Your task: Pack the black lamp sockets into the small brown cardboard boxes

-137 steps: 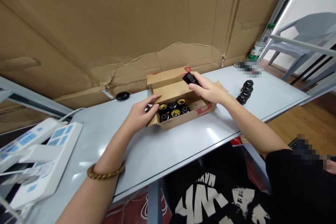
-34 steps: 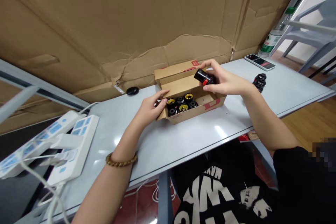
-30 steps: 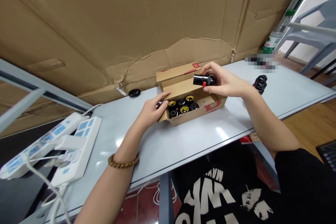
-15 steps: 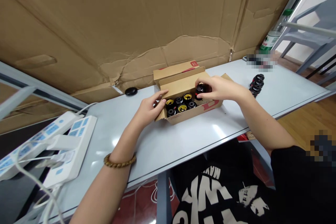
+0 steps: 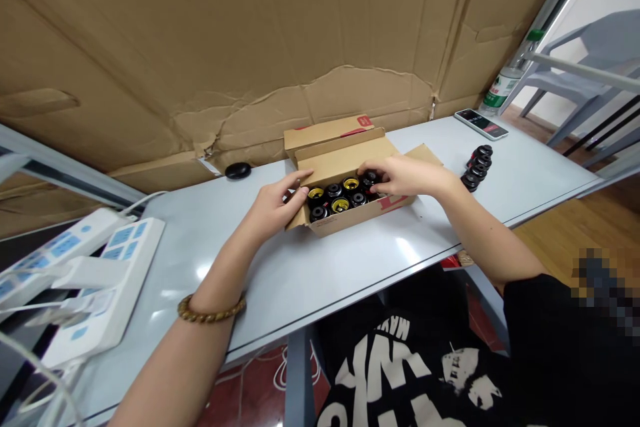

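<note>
An open cardboard box point(image 5: 345, 218) stands on the table, its flaps folded out. Inside it several short black cylindrical parts point(image 5: 359, 199) stand in rows, some showing yellow rings on top. My left hand point(image 5: 280, 203) grips the left end of the box, thumb and fingers at its edge. Within the right part of the box, my right hand point(image 5: 395, 177) has its fingers around a black cylindrical part point(image 5: 370, 179), sitting level with the others. More black parts point(image 5: 477, 167) lie in a row on the table to the right.
A phone point(image 5: 481, 124) and a water bottle point(image 5: 500, 87) are at the table's far right. A black oval object point(image 5: 238, 171) lies behind my left hand. White power strips point(image 5: 107, 287) with cables occupy the left end. A large cardboard sheet point(image 5: 320, 27) stands behind.
My right hand has lowered the black cylindrical part into the box, beside the other parts. My left hand stays at the box's left end. The view has shifted slightly.
</note>
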`<state>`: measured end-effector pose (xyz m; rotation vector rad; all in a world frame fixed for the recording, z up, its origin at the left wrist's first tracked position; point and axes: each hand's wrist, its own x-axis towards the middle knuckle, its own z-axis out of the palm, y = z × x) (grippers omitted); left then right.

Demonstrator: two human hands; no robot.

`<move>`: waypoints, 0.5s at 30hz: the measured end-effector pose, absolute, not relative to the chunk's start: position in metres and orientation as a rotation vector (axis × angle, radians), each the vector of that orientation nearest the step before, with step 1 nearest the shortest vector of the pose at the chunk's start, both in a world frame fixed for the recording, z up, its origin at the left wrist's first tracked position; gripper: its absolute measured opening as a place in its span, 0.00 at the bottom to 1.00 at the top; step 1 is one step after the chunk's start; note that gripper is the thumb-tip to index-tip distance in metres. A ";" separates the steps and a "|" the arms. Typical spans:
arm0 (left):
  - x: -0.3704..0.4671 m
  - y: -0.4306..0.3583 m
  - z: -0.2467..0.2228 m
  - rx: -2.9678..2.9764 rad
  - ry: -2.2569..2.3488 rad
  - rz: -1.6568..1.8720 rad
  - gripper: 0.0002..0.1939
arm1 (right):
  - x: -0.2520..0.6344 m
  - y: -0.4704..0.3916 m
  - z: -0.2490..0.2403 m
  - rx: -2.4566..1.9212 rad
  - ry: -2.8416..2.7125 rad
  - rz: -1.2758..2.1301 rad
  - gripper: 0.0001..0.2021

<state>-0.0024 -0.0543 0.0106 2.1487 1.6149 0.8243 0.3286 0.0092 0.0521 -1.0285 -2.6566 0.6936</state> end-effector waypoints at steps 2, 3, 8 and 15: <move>-0.002 -0.054 0.011 2.152 1.613 0.826 0.35 | 0.326 0.011 0.049 -1.032 -2.656 0.733 0.17; -0.002 -0.055 0.011 2.153 1.611 0.823 0.35 | 0.325 0.011 0.048 -1.044 -2.649 0.747 0.17; 0.001 -0.056 0.014 2.155 1.601 0.820 0.35 | 0.323 0.008 0.047 -1.171 -2.566 0.746 0.15; 0.000 -0.055 0.013 2.166 1.600 0.815 0.35 | 0.391 0.000 0.096 -1.187 -2.107 0.350 0.10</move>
